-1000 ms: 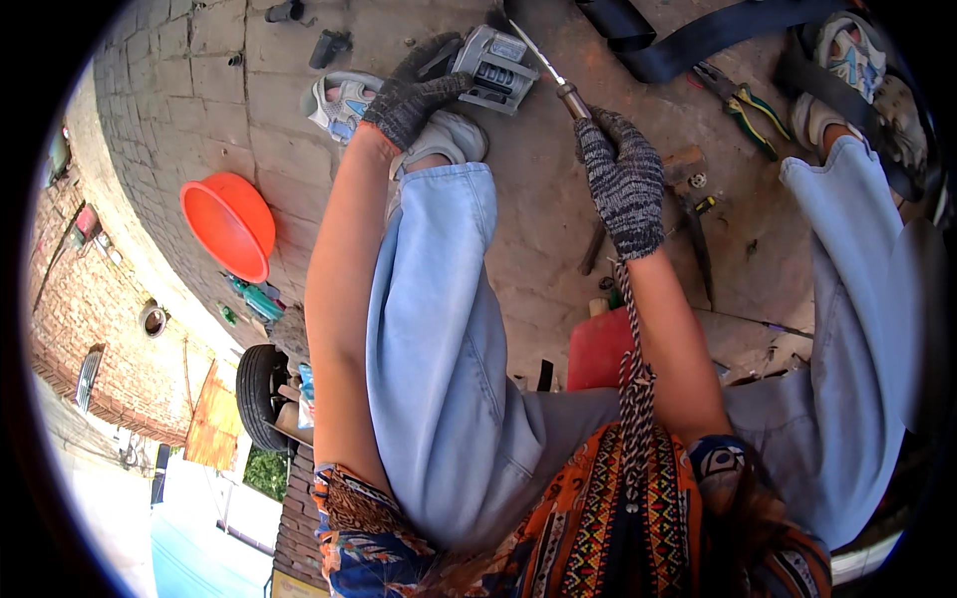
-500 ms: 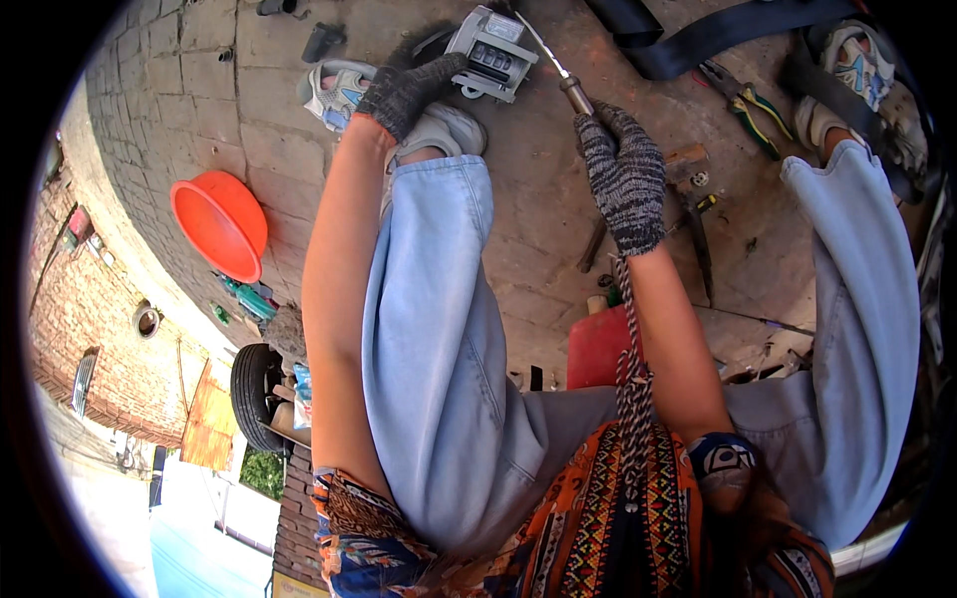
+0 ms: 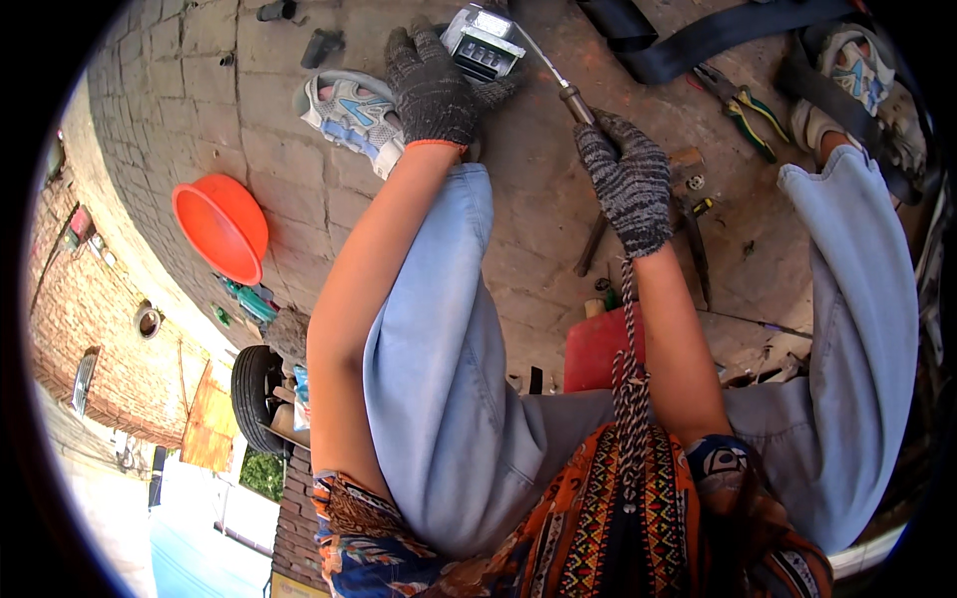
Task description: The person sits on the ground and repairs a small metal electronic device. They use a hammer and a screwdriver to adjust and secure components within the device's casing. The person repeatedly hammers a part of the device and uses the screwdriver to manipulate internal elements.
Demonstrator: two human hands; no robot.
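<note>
Head view: clock positions are read from the centre, twelve at the top. The paved floor (image 3: 543, 249) extends across the work area. A black strap (image 3: 698, 52) lies on it between one and two. A tyre (image 3: 251, 399) stands at eight. A red basin (image 3: 224, 231) sits between nine and ten. A red container (image 3: 601, 351), partly hidden by the right forearm, is near four.

Left hand (image 3: 434, 95), gloved, at half past eleven: fingers partly spread along the left side of the metal box (image 3: 483, 45), thumb by its lower edge. Whether it grips the box cannot be told. Right hand (image 3: 630, 184), gloved, near two: fingers closed round the handle of the screwdriver (image 3: 571, 98). Pliers (image 3: 736, 97) lie at two, farther out. The metal box is at twelve, near the upper edge, tilted, its dark counter window visible. The screwdriver blade points toward eleven, tip just beside the box; contact cannot be determined.
</note>
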